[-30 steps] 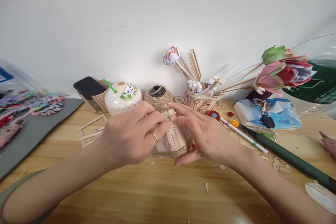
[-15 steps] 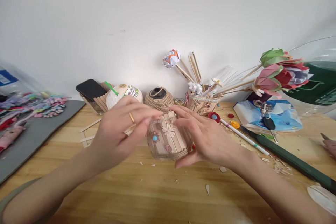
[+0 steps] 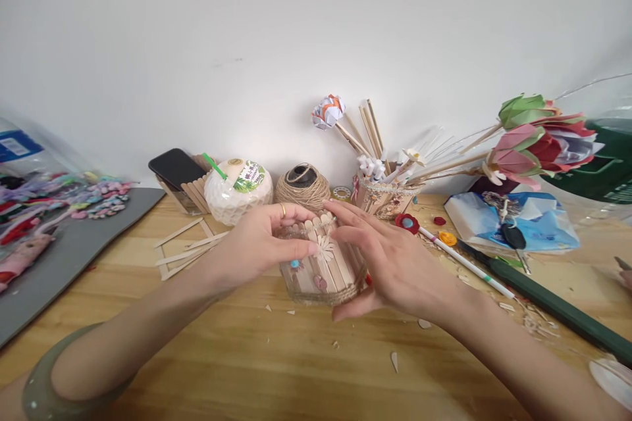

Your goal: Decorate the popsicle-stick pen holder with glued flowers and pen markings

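Note:
A small holder made of wooden craft sticks (image 3: 309, 279) is between my hands above the table. Twine circles its base, and a pale wooden flower (image 3: 324, 248), a blue-centred flower and a pinkish button decorate its front. My left hand (image 3: 269, 237) grips its upper left rim, fingers behind and thumb reaching across the front to the pale flower. Around the right side curls my right hand (image 3: 390, 256), thumb low and fingers at the top edge. The holder's inside and back are hidden.
Behind stand a twine ball (image 3: 303, 189), a wrapped coconut (image 3: 239, 194), a phone (image 3: 174, 168) and a decorated stick pot (image 3: 385, 200) of paper flowers. Loose sticks (image 3: 185, 253) lie left. A dark green tool (image 3: 543, 296), a white stick and wood scraps lie right. Another person's fingers show at the right edge.
My left hand has moved right and lowered its thumb onto the holder's front, by the pale flower; before, its fingertips pinched near the upper left rim. My right hand keeps its grip.

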{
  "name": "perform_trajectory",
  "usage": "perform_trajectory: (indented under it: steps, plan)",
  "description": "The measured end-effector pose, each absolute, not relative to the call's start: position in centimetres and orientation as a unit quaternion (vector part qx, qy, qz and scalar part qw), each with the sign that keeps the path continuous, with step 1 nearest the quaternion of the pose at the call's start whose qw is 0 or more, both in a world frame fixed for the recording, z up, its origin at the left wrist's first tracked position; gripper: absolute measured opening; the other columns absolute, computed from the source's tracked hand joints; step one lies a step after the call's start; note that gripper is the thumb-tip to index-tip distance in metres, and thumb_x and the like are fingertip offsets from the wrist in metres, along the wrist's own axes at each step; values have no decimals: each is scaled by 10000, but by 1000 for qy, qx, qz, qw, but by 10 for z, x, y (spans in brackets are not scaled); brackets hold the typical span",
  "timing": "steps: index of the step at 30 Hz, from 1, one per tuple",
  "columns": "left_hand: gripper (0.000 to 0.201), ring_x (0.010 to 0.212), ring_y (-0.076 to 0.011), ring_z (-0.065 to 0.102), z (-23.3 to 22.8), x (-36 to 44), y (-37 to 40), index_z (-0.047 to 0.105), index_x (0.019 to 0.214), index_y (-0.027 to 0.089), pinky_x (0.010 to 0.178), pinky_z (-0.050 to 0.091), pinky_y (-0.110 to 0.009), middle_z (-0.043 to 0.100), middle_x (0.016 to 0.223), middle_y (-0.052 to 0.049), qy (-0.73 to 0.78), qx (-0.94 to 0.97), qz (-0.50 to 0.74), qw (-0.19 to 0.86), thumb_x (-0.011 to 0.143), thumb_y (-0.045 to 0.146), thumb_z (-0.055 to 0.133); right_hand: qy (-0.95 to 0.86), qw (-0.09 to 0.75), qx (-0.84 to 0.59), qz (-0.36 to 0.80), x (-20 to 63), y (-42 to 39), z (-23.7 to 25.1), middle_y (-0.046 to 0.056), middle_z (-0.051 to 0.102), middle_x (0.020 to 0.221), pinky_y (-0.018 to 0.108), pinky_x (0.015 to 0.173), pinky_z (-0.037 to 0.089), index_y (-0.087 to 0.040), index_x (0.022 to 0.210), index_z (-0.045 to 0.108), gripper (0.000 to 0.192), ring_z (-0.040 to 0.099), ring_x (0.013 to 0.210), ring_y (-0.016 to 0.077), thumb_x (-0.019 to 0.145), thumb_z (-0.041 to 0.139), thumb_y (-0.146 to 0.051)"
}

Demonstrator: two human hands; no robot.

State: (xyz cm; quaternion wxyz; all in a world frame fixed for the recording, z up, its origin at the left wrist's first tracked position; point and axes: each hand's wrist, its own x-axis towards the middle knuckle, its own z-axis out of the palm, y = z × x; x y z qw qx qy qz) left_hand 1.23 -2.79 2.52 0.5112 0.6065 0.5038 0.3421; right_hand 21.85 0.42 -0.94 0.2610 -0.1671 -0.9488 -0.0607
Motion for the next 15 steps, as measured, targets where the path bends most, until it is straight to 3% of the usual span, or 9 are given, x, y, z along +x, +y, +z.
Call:
perform_trajectory:
  steps: [8,15]
  plan:
    - [200,640,-138,598,29,15,-28,626,835,154,597,476,-272,658,705,4,519,556,343,551,643,181,677,-949,260,-165,-68,218,3,-8,323,441,1292,487,898,484,-84,1079,415,712,390,1253,352,692,546,-666]
    - [165,630,-113,594,29,17,-27,638,808,157,588,454,-236,661,696,20,525,553,346,546,646,153,672,-950,260,-162,-68,217,3,-8,327,434,1296,486,924,463,-82,1080,407,710,378,1262,349,690,561,-655]
